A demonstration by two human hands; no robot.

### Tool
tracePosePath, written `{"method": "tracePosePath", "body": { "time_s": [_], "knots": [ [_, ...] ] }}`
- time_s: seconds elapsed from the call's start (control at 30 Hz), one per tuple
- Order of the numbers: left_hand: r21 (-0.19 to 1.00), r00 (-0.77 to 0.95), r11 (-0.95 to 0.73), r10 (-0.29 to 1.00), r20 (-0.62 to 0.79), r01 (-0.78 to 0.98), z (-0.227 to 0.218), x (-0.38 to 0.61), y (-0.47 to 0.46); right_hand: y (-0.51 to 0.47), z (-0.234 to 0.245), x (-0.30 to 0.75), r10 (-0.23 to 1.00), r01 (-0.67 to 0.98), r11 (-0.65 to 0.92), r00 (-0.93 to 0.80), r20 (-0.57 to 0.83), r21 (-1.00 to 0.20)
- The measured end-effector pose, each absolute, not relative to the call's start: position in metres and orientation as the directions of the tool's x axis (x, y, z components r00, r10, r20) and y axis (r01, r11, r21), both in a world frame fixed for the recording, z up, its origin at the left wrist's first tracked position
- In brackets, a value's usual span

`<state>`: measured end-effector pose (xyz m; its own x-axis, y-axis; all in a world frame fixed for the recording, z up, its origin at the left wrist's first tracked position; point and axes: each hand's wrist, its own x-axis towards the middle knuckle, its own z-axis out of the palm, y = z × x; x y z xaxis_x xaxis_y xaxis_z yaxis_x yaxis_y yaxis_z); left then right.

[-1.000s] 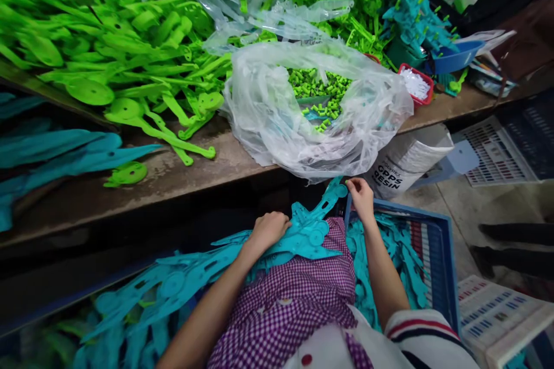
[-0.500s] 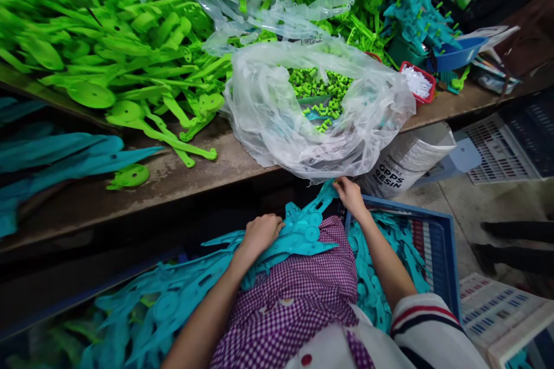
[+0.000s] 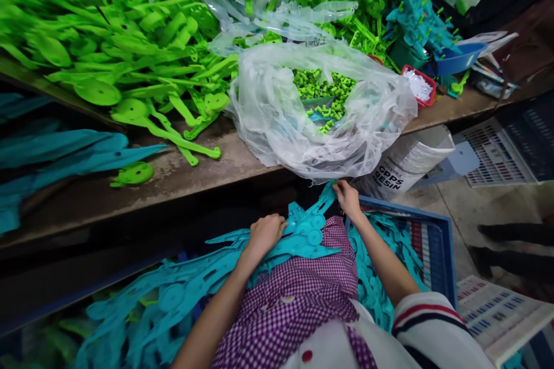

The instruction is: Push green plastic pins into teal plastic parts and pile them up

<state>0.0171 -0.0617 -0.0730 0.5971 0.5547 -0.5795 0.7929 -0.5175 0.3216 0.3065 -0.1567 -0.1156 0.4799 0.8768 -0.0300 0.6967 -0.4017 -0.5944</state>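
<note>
Where we start at the left, a batch of long teal blades point(image 3: 64, 150) lies at the end of the bench point(image 3: 242, 158), next to a large heap of green parts point(image 3: 108, 92). Below the bench, a teal stack point(image 3: 168, 297) spreads rightward onto the checked cloth point(image 3: 298, 297) over the lap. On this stack we find the left hand point(image 3: 266, 233), its fingers bent over the parts; we cannot tell whether it grips or only steadies them. The topmost teal piece point(image 3: 322, 204) lies on the lap between the hands, its narrow end raised toward the right. Above it, an open plastic bag point(image 3: 268, 118) contains small green plugs point(image 3: 318, 83). The right hand point(image 3: 347, 199) pinches the piece's narrow end between thumb and fingertips; we cannot see whether a smaller part is also there.

Farther right, a blue crate point(image 3: 444, 253) holds many more teal parts point(image 3: 374, 282). We judge the work to be mid-batch: one piece is in hand and many lie on either side. Which side is finished, we cannot determine.
</note>
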Motion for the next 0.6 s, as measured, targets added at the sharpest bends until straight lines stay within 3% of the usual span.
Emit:
{"method": "tracePosePath", "body": {
  "time_s": [0.23, 0.3, 0.5, 0.6],
  "knots": [
    [0.33, 0.608, -0.519, 0.574, -0.549, 0.788, -0.077, 0.017, -0.065, -0.159, -0.115, 0.307, 0.851, 0.613, -0.409, 0.524, -0.04, -0.676],
    [0.331, 0.614, -0.527, 0.571, -0.545, 0.783, -0.077, 0.017, -0.065, -0.158, -0.113, 0.304, 0.855, 0.646, -0.414, 0.518, -0.031, -0.642],
    [0.338, 0.617, -0.526, 0.554, -0.559, 0.78, -0.073, 0.02, -0.064, -0.155, -0.119, 0.293, 0.884, 0.808, -0.443, 0.466, -0.039, -0.389],
    [0.34, 0.618, -0.526, 0.559, -0.553, 0.78, -0.071, 0.022, -0.064, -0.154, -0.12, 0.3, 0.877, 0.79, -0.456, 0.476, -0.059, -0.409]
  ]
}}
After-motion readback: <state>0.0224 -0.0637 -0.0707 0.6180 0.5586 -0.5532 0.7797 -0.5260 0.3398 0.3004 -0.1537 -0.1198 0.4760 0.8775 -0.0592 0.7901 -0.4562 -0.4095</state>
